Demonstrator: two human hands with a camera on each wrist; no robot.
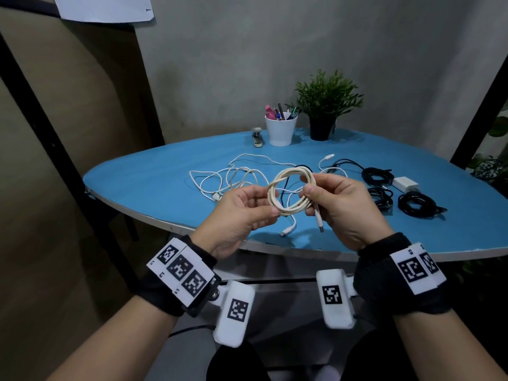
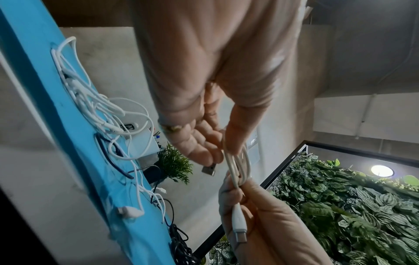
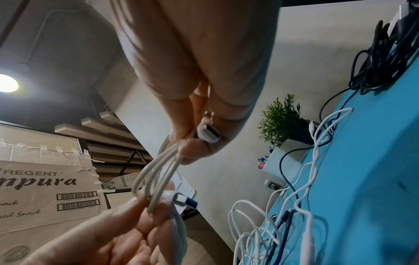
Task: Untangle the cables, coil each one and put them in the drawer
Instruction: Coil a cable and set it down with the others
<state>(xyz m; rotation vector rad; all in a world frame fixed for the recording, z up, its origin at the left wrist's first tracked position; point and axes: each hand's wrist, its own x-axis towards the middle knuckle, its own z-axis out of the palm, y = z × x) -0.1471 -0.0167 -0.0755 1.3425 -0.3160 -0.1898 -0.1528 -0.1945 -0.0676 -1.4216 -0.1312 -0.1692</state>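
Held above the near edge of the blue worktop (image 1: 154, 185): cream coiled cable (image 1: 292, 190), pinched at its left side by left hand (image 1: 242, 215), at its right by right hand (image 1: 341, 207), fingers (image 1: 312, 191) curled round the loops. Likely to spring open if either pinch slackens; dangling plug ends (image 1: 319, 222) could snag the loose white cables (image 1: 233, 177) beyond. Ring facing the wearer, roughly upright, long axis left to right, ends pointing down.

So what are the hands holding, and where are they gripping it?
Both hold the coiled cable above the table: the left hand pinches the coil's left side, the right hand its right side.
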